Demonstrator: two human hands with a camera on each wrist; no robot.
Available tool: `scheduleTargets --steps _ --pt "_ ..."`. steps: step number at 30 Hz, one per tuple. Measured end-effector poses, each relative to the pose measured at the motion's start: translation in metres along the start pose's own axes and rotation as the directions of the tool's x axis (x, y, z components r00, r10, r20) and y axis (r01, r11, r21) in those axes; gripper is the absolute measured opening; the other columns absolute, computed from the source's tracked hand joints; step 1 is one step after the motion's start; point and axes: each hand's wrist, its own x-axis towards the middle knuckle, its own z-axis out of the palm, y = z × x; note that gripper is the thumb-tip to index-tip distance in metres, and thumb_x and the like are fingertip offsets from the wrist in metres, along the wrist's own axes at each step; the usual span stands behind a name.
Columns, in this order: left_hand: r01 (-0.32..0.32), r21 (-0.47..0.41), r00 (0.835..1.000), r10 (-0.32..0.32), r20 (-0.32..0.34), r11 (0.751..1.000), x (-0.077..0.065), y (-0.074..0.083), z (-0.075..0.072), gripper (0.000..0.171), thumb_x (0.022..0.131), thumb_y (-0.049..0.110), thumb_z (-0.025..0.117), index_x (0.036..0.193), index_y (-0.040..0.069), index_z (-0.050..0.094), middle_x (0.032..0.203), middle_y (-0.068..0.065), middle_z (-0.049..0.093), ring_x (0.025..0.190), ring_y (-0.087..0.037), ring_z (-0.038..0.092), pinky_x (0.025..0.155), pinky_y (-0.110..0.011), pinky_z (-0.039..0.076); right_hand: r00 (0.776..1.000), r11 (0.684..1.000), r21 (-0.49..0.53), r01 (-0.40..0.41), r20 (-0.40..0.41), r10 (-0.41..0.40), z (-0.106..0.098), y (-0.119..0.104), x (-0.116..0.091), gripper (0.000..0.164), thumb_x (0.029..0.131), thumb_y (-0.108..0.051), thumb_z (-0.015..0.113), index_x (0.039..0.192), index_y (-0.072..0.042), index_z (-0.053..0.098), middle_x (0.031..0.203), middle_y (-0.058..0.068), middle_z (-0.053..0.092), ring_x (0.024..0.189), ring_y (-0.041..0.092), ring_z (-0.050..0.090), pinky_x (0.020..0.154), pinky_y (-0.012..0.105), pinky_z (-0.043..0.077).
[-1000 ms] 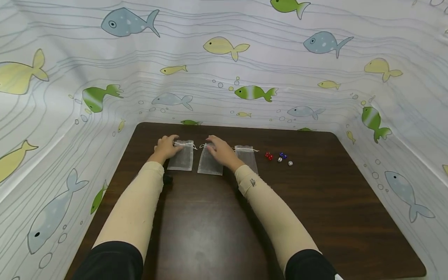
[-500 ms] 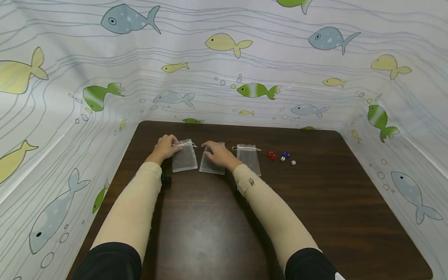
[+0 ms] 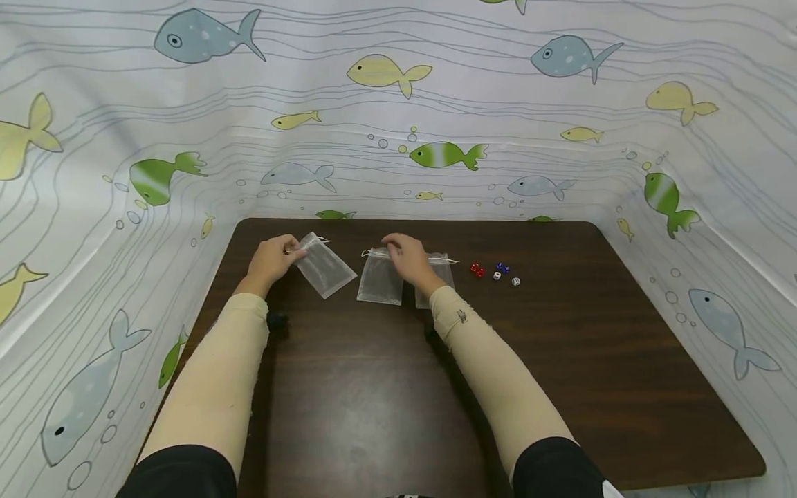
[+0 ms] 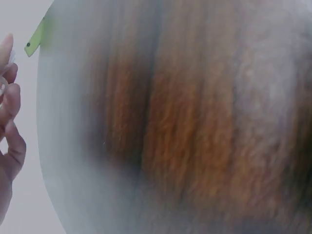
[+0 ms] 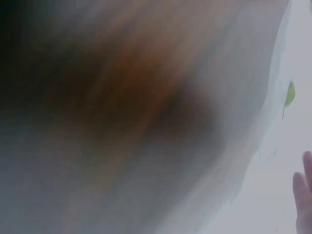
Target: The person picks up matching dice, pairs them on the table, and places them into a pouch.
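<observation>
My left hand [image 3: 272, 263] pinches the top edge of a sheer white drawstring pouch [image 3: 328, 268], which slants to the right with its cord showing at the top. In the left wrist view, curled fingers [image 4: 12, 100] hold something whitish at the left edge. A second sheer pouch [image 3: 378, 282] lies flat in the middle of the row. My right hand [image 3: 412, 263] is over that pouch's upper right side; it grips nothing that I can see. Partly covered by the right wrist is a third pouch [image 3: 443, 267]. Straight fingertips [image 5: 300, 195] show in the right wrist view.
To the right of the pouches lie small dice: red dice [image 3: 477, 270], blue dice [image 3: 502, 268] and two white dice, one [image 3: 496, 275] nearer the blue ones and another white die [image 3: 515, 281]. A fish-print curtain [image 3: 373, 166] surrounds the dark wooden table [image 3: 598, 360].
My left hand has moved left, and its pouch has lifted and turned from straight to slanted. The right hand has drawn up and to the right, off the middle pouch's centre.
</observation>
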Motion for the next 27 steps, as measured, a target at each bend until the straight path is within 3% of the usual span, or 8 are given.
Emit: scheduleTargets --steps 4,7,9,12,15,18,22,27 --pt "-0.004 -0.046 1.0 0.002 -0.025 0.999 0.0 -0.001 -0.003 0.027 0.099 0.03 0.069 0.106 0.004 0.073 0.103 -0.019 0.07 0.085 -0.032 0.056 0.075 -0.047 0.047 0.978 0.996 0.071 -0.053 -0.196 0.066 -0.019 0.019 0.0 0.024 0.105 -0.003 0.051 0.121 -0.001 0.068 0.117 0.02 0.068 0.091 0.031 0.063 0.084 0.043 0.052" --pt "-0.039 -0.058 0.998 0.037 -0.046 0.998 0.0 -0.002 -0.005 0.026 0.1 0.026 0.067 0.108 0.002 0.073 0.107 -0.02 0.068 0.092 -0.036 0.059 0.082 -0.051 0.05 0.96 0.988 0.024 -0.156 -0.231 0.157 -0.032 0.034 -0.004 0.024 0.103 0.0 0.051 0.121 0.001 0.067 0.118 0.019 0.067 0.104 0.03 0.062 0.093 0.043 0.051" --pt "-0.065 -0.052 0.996 0.062 -0.061 0.997 0.0 -0.001 -0.007 0.026 0.101 0.023 0.064 0.11 -0.001 0.073 0.107 -0.021 0.065 0.095 -0.037 0.06 0.084 -0.053 0.05 0.942 0.964 -0.056 -0.26 -0.232 0.241 -0.04 0.045 -0.009 0.025 0.102 0.0 0.052 0.123 0.0 0.066 0.12 0.018 0.066 0.113 0.032 0.06 0.098 0.045 0.049" --pt "-0.1 -0.034 0.993 0.098 -0.062 0.994 0.002 0.001 -0.009 0.026 0.102 0.018 0.062 0.113 -0.004 0.072 0.106 -0.022 0.063 0.096 -0.039 0.059 0.086 -0.054 0.05 0.914 0.899 -0.198 -0.39 -0.204 0.352 -0.055 0.058 -0.019 0.03 0.1 -0.001 0.056 0.129 -0.002 0.064 0.126 0.019 0.062 0.121 0.038 0.054 0.104 0.049 0.044" --pt "-0.117 -0.022 0.993 0.116 -0.034 0.993 0.005 0.002 -0.009 0.024 0.103 0.013 0.061 0.116 -0.004 0.07 0.108 -0.022 0.062 0.097 -0.039 0.059 0.086 -0.054 0.05 0.891 0.827 -0.334 -0.453 -0.186 0.413 -0.067 0.067 -0.029 0.037 0.096 -0.001 0.06 0.133 -0.004 0.062 0.13 0.021 0.059 0.124 0.041 0.05 0.107 0.052 0.04" --pt "-0.127 -0.015 0.992 0.127 -0.012 0.992 0.006 0.002 -0.008 0.022 0.103 0.01 0.06 0.117 -0.004 0.069 0.109 -0.023 0.061 0.097 -0.039 0.059 0.085 -0.053 0.05 0.874 0.792 -0.372 -0.485 -0.165 0.458 -0.075 0.07 -0.038 0.042 0.092 0.002 0.06 0.134 -0.002 0.061 0.131 0.023 0.058 0.125 0.043 0.049 0.108 0.054 0.039" --pt "-0.144 -0.023 0.989 0.143 -0.037 0.989 0.006 0.004 -0.008 0.02 0.102 0.01 0.063 0.114 -0.004 0.071 0.103 -0.022 0.062 0.091 -0.038 0.058 0.08 -0.052 0.049 0.858 0.778 -0.371 -0.508 -0.132 0.497 -0.08 0.073 -0.043 0.044 0.091 0.002 0.059 0.135 0.0 0.06 0.133 0.025 0.057 0.125 0.045 0.049 0.108 0.055 0.039" --pt "-0.136 0.015 0.988 0.136 -0.075 0.991 0.006 0.007 -0.009 0.02 0.101 0.014 0.066 0.112 0.001 0.074 0.103 -0.019 0.064 0.096 -0.038 0.056 0.088 -0.06 0.042 0.859 0.782 -0.369 -0.503 -0.108 0.501 -0.083 0.079 -0.044 0.042 0.092 0.004 0.057 0.134 0.0 0.061 0.134 0.025 0.058 0.125 0.045 0.05 0.108 0.055 0.039"
